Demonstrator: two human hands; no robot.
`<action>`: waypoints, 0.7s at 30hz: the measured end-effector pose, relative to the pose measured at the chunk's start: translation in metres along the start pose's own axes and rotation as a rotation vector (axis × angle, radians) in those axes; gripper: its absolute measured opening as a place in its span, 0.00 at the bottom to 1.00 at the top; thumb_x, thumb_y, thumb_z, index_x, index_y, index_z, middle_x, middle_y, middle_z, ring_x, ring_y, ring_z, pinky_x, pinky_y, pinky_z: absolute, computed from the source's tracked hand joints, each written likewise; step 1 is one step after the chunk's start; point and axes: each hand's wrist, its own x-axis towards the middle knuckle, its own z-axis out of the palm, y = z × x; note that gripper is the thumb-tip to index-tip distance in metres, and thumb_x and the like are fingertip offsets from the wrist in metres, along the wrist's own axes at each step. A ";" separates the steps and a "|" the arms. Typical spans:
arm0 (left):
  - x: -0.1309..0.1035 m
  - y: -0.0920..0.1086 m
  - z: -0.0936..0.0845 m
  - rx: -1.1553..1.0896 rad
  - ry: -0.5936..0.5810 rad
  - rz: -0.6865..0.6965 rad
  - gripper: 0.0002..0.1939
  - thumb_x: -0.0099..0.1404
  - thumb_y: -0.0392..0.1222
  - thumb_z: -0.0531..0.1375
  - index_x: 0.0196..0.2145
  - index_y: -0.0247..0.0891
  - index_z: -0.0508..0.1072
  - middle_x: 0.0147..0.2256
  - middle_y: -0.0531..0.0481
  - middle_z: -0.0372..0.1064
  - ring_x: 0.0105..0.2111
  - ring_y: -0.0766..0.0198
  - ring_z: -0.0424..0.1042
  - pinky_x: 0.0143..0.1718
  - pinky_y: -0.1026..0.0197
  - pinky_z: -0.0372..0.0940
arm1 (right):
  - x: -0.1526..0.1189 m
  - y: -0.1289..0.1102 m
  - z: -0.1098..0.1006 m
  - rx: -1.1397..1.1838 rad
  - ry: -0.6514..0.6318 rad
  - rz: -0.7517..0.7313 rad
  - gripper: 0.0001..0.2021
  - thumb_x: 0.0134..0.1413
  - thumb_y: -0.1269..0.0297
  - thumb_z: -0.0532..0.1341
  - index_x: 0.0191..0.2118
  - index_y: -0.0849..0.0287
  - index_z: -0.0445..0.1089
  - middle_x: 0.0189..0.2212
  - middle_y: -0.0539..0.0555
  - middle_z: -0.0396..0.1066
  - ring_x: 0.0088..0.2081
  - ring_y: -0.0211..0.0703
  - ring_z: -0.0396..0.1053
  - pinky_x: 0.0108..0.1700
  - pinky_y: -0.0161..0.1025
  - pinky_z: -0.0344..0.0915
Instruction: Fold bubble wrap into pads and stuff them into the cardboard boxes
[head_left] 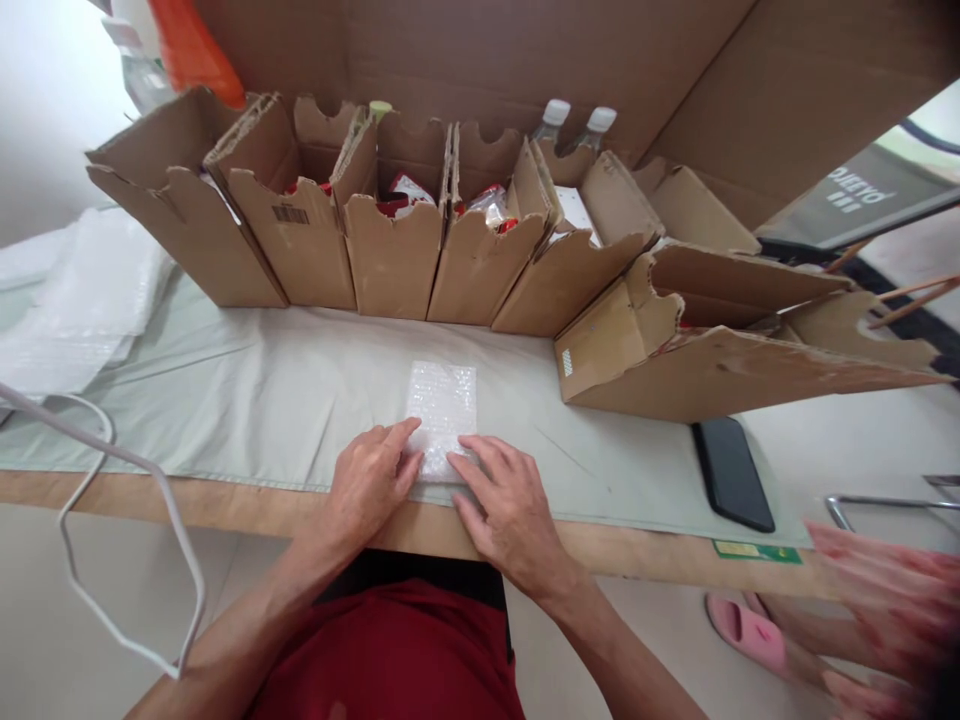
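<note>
A small clear bubble-wrap piece (444,400), perhaps a pouch, lies flat on the pale green cloth near the table's front edge. My left hand (373,477) rests at its lower left side, index finger and thumb stretched out and touching its edge. On the opposite side, my right hand (510,495) has its fingers spread, with the fingertips on the lower right edge of the wrap. Neither hand grips it. Whether anything is inside the wrap, I cannot tell.
Several cardboard file boxes (397,260) line the back, some holding red and silver packets. More bubble-wrap sheets (97,280) are piled at left, near a white cable (161,480). A black phone (733,472) lies at right. Another person's foot in a pink slipper (746,632) shows below.
</note>
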 end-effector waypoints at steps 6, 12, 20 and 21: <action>-0.013 0.004 -0.023 -0.094 0.062 0.230 0.15 0.70 0.43 0.62 0.54 0.41 0.72 0.53 0.39 0.73 0.53 0.51 0.72 0.54 0.48 0.69 | 0.007 0.004 0.005 0.076 -0.003 -0.002 0.12 0.70 0.72 0.55 0.48 0.57 0.76 0.46 0.57 0.80 0.49 0.48 0.73 0.51 0.47 0.63; -0.016 0.004 -0.023 -0.144 0.038 0.169 0.11 0.72 0.36 0.56 0.49 0.38 0.74 0.33 0.50 0.77 0.33 0.61 0.74 0.38 0.58 0.70 | 0.010 0.007 -0.001 0.252 -0.011 0.111 0.11 0.71 0.67 0.57 0.51 0.58 0.75 0.43 0.55 0.81 0.42 0.46 0.76 0.47 0.44 0.66; 0.007 -0.005 -0.003 -0.027 0.069 0.011 0.12 0.71 0.39 0.58 0.49 0.38 0.76 0.37 0.47 0.77 0.30 0.62 0.74 0.36 0.59 0.70 | 0.006 0.010 0.003 -0.019 0.094 -0.031 0.11 0.67 0.68 0.60 0.52 0.57 0.74 0.51 0.59 0.78 0.54 0.52 0.71 0.54 0.50 0.63; 0.008 -0.004 -0.004 -0.021 0.071 0.002 0.12 0.71 0.40 0.58 0.50 0.38 0.76 0.39 0.46 0.76 0.30 0.63 0.74 0.36 0.60 0.70 | 0.007 0.010 0.005 -0.020 0.055 -0.036 0.11 0.67 0.68 0.60 0.52 0.57 0.74 0.52 0.59 0.78 0.55 0.53 0.71 0.55 0.50 0.62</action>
